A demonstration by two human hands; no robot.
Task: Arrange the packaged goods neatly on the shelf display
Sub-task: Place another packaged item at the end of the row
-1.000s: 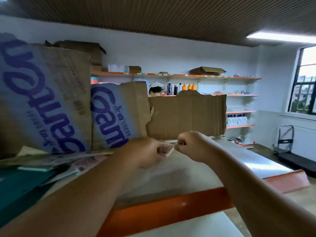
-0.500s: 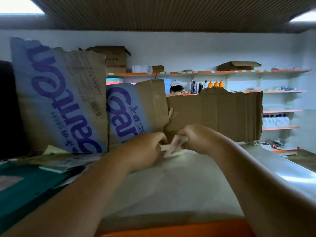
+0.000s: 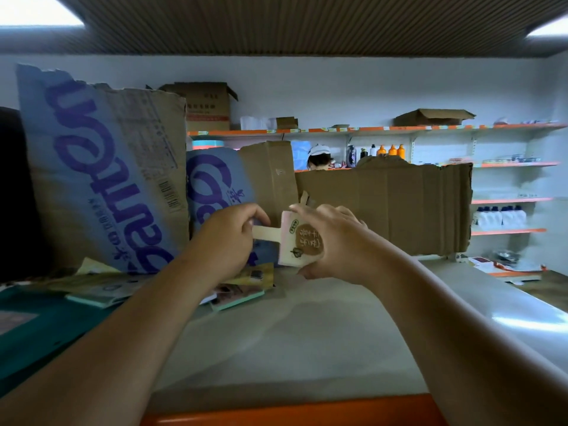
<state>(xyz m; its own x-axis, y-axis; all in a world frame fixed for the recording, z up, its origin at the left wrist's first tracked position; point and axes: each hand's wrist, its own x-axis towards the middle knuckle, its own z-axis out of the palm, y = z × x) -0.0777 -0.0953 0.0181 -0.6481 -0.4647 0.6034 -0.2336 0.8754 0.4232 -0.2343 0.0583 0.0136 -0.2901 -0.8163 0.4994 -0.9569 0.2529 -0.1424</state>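
Packet (image 3: 289, 241), brown label perhaps Chinese, in left hand (image 3: 227, 241) and right hand (image 3: 336, 245).

Grey shelf (image 3: 292, 342) – flat packets (image 3: 236, 295), cardboard sheets (image 3: 384, 207) upright

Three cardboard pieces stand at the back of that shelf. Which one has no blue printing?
The wide, low piece on the right, behind the right hand: plain brown. The tall left piece and the middle piece both carry large blue lettering.

The packet (image 3: 298, 241) tab's end is hidden inside the left hand (image 3: 226, 238).
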